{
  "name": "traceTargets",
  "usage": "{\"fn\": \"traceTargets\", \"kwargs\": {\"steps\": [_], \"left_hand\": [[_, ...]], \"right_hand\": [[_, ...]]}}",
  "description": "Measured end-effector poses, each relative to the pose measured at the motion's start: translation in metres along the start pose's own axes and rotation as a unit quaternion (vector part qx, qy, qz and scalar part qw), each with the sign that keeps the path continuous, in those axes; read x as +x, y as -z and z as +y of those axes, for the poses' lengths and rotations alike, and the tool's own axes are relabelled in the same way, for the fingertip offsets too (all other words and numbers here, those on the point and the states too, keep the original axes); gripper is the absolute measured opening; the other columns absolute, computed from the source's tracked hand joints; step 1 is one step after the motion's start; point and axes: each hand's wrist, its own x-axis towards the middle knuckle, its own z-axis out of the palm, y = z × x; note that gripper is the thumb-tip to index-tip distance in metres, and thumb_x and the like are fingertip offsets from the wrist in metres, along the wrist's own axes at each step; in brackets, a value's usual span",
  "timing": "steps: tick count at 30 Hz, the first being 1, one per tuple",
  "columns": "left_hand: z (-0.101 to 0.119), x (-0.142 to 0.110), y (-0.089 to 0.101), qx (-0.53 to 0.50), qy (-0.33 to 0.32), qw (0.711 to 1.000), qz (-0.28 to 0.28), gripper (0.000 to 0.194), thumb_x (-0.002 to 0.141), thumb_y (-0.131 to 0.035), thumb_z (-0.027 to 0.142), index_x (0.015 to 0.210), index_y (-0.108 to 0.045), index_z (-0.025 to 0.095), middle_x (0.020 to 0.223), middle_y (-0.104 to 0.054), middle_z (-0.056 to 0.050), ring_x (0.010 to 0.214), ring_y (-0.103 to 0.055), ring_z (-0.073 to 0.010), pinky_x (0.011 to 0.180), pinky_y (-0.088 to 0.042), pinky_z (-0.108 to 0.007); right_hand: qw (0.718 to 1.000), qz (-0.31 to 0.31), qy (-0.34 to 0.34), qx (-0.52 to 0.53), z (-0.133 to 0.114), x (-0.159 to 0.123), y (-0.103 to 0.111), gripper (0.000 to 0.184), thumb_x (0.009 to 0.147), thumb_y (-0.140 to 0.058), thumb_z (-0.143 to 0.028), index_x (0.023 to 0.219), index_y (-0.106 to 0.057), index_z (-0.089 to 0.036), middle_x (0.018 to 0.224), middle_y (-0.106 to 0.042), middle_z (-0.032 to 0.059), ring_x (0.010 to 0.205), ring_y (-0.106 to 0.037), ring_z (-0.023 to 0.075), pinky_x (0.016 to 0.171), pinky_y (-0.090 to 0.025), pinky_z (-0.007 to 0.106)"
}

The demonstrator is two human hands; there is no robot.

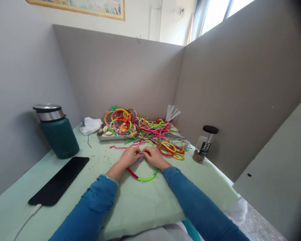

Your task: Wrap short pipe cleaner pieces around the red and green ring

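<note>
Both hands meet over the middle of the table. My left hand [130,156] is closed, its thumb and fingers pinching a purple pipe cleaner [140,157]. Opposite it, my right hand [153,156] is closed too, fingertips pinched at the same purple piece. Below them a curved band wrapped in fuzzy pipe cleaner [145,179], red at the left and green at the right, loops toward me, its upper part hidden by the hands. Just beyond my right hand lie red and yellow loops [171,150]. A pink pipe cleaner [122,147] stretches behind my left hand.
A metal tray [117,137] holds shells and colourful loops, beside a heap of pipe cleaners [155,127]. White strips [172,113] stand behind. A green bottle [59,134], tissue pack [91,125] and black phone [59,180] are left; a lidded jar [205,144] is right. Grey partitions [120,70] enclose the table.
</note>
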Motion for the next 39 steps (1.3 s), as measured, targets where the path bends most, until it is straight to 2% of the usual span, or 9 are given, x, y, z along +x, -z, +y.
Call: {"fn": "traceTargets", "kwargs": {"steps": [12,31,39], "left_hand": [[-0.0035,0.0016,-0.0021,0.010,-0.055,0.998,0.002,0.017,0.077,-0.047,0.025,0.077,-0.063,0.017,0.069,-0.061,-0.001,0.063,-0.049,-0.0124,0.057,-0.029,-0.022],[-0.0056,0.0033,-0.0051,0.008,-0.068,0.998,0.013,0.024,0.083,-0.042,0.029,0.071,-0.059,0.017,0.066,-0.058,-0.001,0.062,-0.048,-0.0118,0.057,-0.028,-0.022],[-0.0044,0.0036,-0.0038,-0.014,-0.051,0.999,-0.005,0.029,0.083,-0.040,0.030,0.064,-0.057,0.016,0.061,-0.056,0.000,0.059,-0.047,-0.0117,0.055,-0.028,-0.022]], "right_hand": [[1.000,0.009,-0.003,-0.012,-0.0028,0.0013,0.0026,0.019,0.087,-0.046,-0.022,0.072,-0.057,-0.018,0.065,-0.057,-0.0009,0.060,-0.049,0.0104,0.058,-0.032,0.021],[1.000,0.009,-0.017,-0.015,-0.0065,0.0019,0.0059,0.023,0.088,-0.044,-0.022,0.068,-0.053,-0.018,0.062,-0.055,-0.0011,0.059,-0.047,0.0104,0.057,-0.031,0.021],[1.000,0.009,-0.016,-0.014,-0.0059,0.0016,0.0050,0.023,0.088,-0.044,-0.022,0.068,-0.055,-0.018,0.062,-0.056,-0.0007,0.059,-0.048,0.0106,0.057,-0.031,0.022]]}}
